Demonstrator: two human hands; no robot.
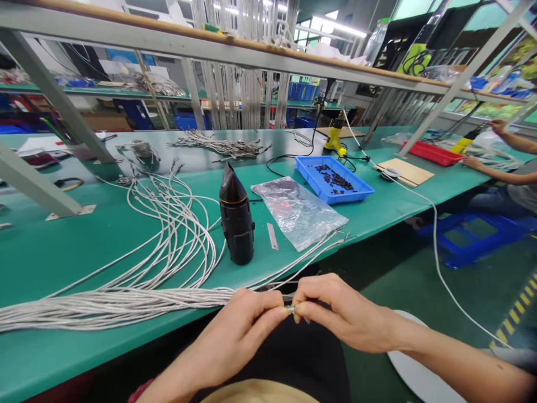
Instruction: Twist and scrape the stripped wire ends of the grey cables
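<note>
My left hand (245,324) and my right hand (338,310) meet just off the bench's front edge, fingertips almost touching. Between their pinched thumbs and forefingers is a small whitish cable end (290,309), mostly covered by the fingers. A thick bundle of white braided cables (126,307) runs along the front edge from the left and reaches behind my left hand. More cables (174,224) fan out in loose loops further back. Beyond the hands, a black cylinder with a pointed top (237,224) stands upright on the green bench (37,246).
A clear plastic bag (300,212) and a small metal ruler (272,236) lie right of the cylinder. Behind are a blue tray (361,193) of small black pieces and a yellow heat gun (334,140). Another person's arms (503,173) work at far right. A shelf crosses overhead.
</note>
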